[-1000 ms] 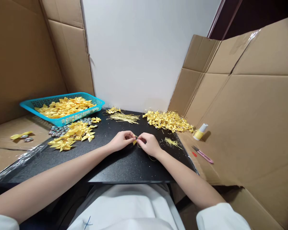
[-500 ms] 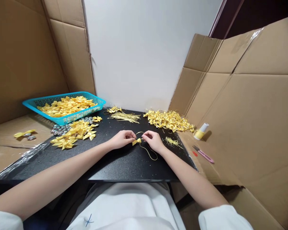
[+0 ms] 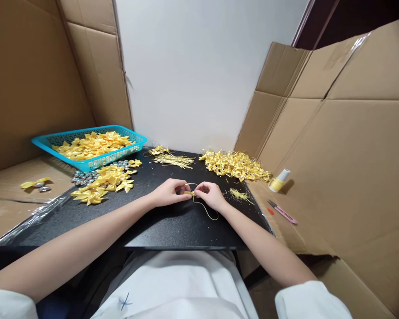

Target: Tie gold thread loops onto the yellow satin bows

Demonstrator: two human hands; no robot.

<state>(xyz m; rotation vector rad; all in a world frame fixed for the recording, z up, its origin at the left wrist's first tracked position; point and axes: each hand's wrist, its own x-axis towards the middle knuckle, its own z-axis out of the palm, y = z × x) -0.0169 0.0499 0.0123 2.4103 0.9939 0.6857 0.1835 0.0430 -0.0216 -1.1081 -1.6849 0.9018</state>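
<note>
Over the middle of the black table my left hand (image 3: 172, 192) pinches a yellow ribbon bow (image 3: 188, 192), mostly covered by the fingers. My right hand (image 3: 211, 195) is closed at the bow's right side, its thumb and finger pinched on a thin gold elastic cord (image 3: 209, 212). Part of this cord arcs above the bow between both hands. Another length loops down onto the tabletop below my right hand. The fingertips of the two hands nearly meet, and the knot area is too small to make out.
At left, a blue basket (image 3: 86, 167) holds many yellow bows, with loose bows (image 3: 111, 177) and silver buttons (image 3: 83, 178) beside it. Gold cords (image 3: 174, 161) lie behind my hands. To the right are a bow pile (image 3: 234, 165), cord scraps (image 3: 239, 195), a thread spool (image 3: 279, 180) and pink snips (image 3: 284, 212).
My left thumb and fingers have shifted right over the bow, covering more of it. My right fingers have come slightly left, closer to the left hand.
</note>
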